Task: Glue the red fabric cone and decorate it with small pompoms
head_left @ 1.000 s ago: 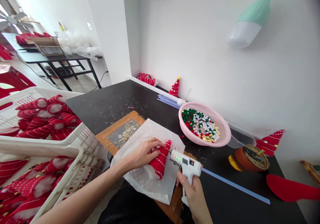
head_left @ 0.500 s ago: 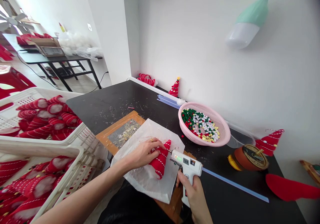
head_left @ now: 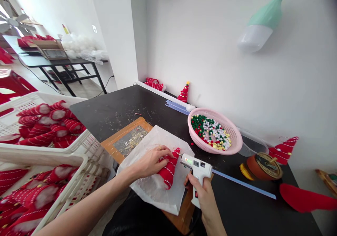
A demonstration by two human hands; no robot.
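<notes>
Glue gun (head_left: 197,166) nozzle at a red cone (head_left: 168,171), both hands busy.

The right hand (head_left: 204,198) is wrapped tight round the gun's grip, with its nozzle pointing to ten o'clock and touching or almost touching the cone's upper end. The left hand (head_left: 152,162) lies at nine o'clock from the gun, fingers curled down over the cone and pinning it flat. The cone rests on a paper sheet (head_left: 155,190), which lies on a brown board (head_left: 116,142) on the black table (head_left: 116,106). A glue stick (head_left: 244,184) runs out of the gun's back toward four o'clock. At two o'clock from the gun, near it, sits a pink basket (head_left: 236,145) of pompoms (head_left: 210,130). At nine o'clock from the left hand, white crates (head_left: 44,157) hold more red cones.
</notes>
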